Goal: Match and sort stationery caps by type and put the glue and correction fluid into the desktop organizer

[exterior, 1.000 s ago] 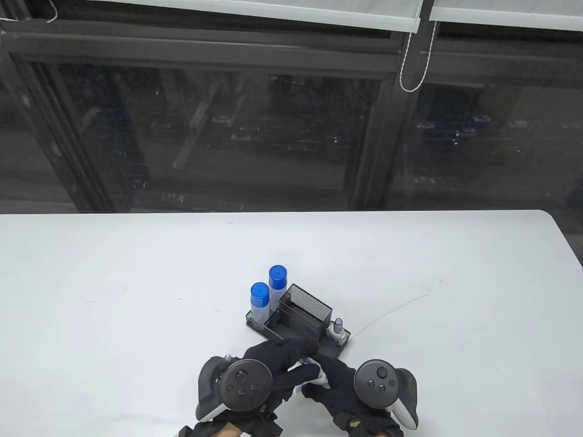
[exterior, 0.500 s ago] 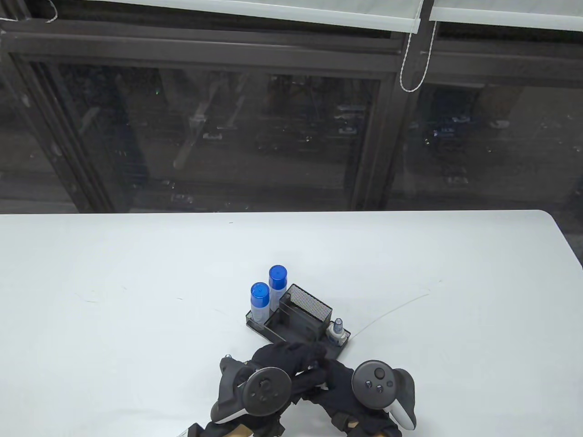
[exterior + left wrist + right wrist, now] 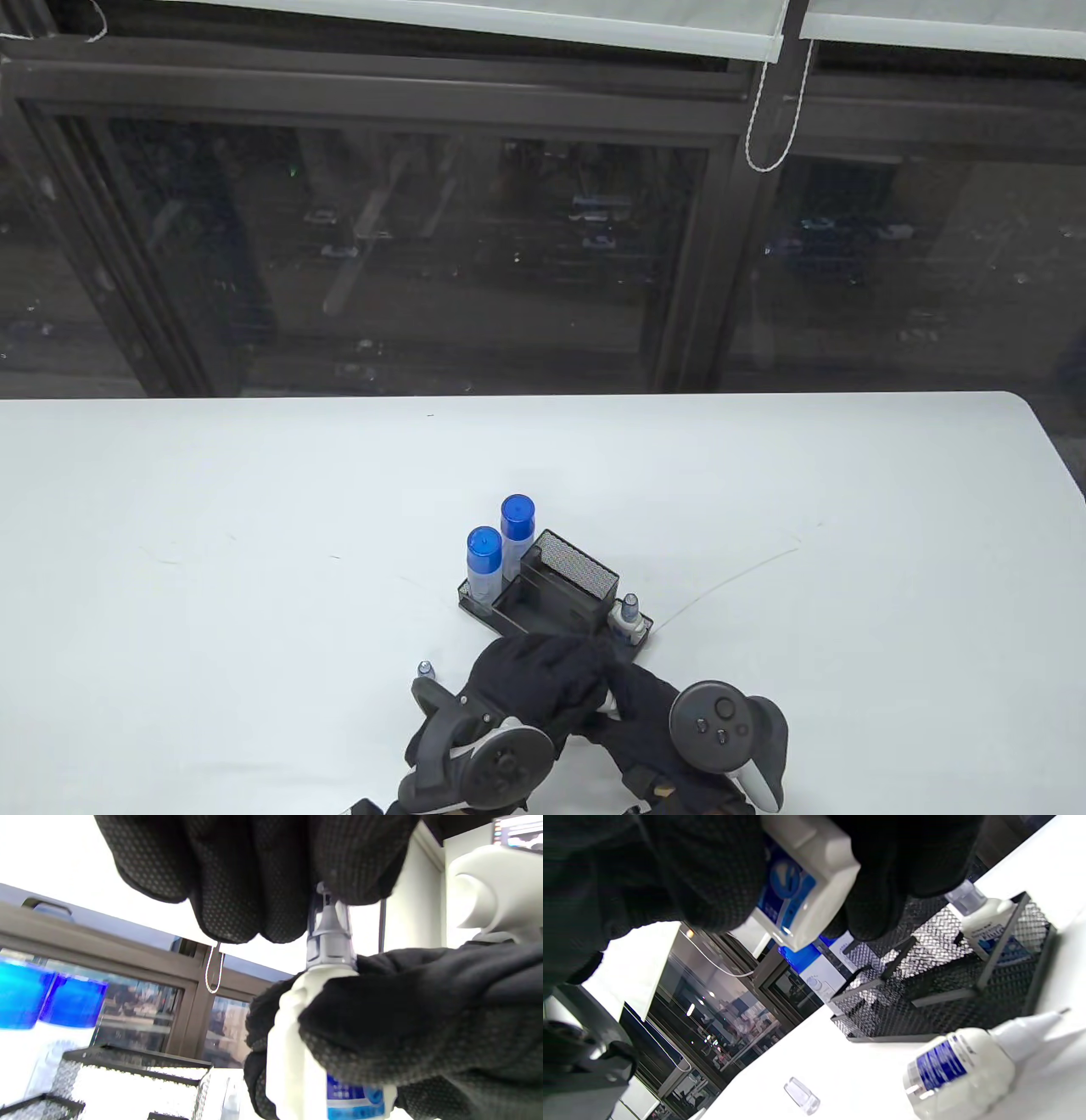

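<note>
My right hand [image 3: 624, 709] grips a white correction fluid bottle [image 3: 297, 1052] with a blue label [image 3: 787, 885]. My left hand [image 3: 577, 671] reaches over it, and its fingertips [image 3: 339, 878] pinch a clear cap [image 3: 330, 938] seated on the bottle's nozzle. In the table view the hands hide nearly all of the bottle. The black mesh organizer [image 3: 585, 577] stands just beyond them. It holds two blue-capped glue sticks [image 3: 484, 560] at its left end and a capped correction fluid [image 3: 628, 615] at its right end.
A loose clear cap [image 3: 425, 669] stands on the table left of my left hand, seen also as a clear cap [image 3: 801, 1095] in the right wrist view. An uncapped white bottle [image 3: 956, 1069] lies on its side in front of the organizer [image 3: 925, 993].
My left hand has slid right and rolled over on top of the bottle, its tracker dropping toward the near edge. The bottle is now covered, and the loose cap shows at left.
</note>
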A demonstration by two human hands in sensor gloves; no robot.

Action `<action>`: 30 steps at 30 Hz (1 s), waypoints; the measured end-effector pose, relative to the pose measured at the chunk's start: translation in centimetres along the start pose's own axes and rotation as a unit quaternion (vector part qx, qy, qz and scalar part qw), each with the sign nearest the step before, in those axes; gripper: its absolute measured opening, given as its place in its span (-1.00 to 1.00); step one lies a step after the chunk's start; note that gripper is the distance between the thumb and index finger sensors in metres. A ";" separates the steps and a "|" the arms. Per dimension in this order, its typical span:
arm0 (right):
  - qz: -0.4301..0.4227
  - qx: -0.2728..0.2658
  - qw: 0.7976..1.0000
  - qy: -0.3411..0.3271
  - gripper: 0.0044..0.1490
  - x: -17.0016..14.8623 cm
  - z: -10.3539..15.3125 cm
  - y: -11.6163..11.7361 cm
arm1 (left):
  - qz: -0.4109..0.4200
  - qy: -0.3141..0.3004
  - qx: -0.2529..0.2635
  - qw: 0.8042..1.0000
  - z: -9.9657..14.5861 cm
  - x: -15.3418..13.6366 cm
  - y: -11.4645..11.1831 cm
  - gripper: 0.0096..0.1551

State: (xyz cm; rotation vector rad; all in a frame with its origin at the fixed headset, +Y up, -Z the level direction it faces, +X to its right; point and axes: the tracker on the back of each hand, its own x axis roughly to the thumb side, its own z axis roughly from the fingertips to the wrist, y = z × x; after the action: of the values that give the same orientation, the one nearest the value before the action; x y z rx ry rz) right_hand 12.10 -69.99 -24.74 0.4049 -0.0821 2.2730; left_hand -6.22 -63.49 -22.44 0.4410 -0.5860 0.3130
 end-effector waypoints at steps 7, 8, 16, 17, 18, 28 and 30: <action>0.021 0.024 0.999 0.009 -0.27 -0.5 -0.4 0.4 | -0.005 0.011 -0.031 0.999 -0.1 -0.3 -1.3 -0.49; 0.035 0.045 0.998 0.011 -0.27 -0.5 -0.5 0.5 | 0.003 0.016 -0.036 0.999 0.2 -0.3 -1.6 -0.49; 0.031 0.012 0.999 0.011 -0.25 -0.8 -0.2 -0.3 | 0.046 0.046 -0.013 0.998 -0.3 -1.5 0.5 -0.39; 0.027 0.004 1.000 0.014 -0.26 -0.9 -0.2 -0.5 | 0.041 0.052 -0.008 0.998 -0.4 -1.8 1.0 -0.37; 0.021 -0.006 1.000 0.021 -0.27 -1.1 -0.2 -0.8 | 0.033 0.060 -0.003 0.998 -0.5 -2.4 1.6 -0.35; -0.007 -0.069 0.995 0.067 -0.24 -2.6 0.0 -2.4 | -0.105 0.188 -0.053 0.975 2.8 -10.0 1.4 -0.31; 0.008 -0.067 0.995 0.072 -0.27 -2.8 -0.1 -2.4 | -0.122 0.208 -0.083 0.967 4.1 -11.4 -0.4 -0.31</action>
State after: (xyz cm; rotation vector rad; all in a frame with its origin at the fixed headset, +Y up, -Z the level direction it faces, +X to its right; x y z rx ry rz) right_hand 15.57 -70.35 -25.88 0.1710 -0.1629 2.2900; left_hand -17.03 -67.61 -26.24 0.2700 -0.1415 0.1127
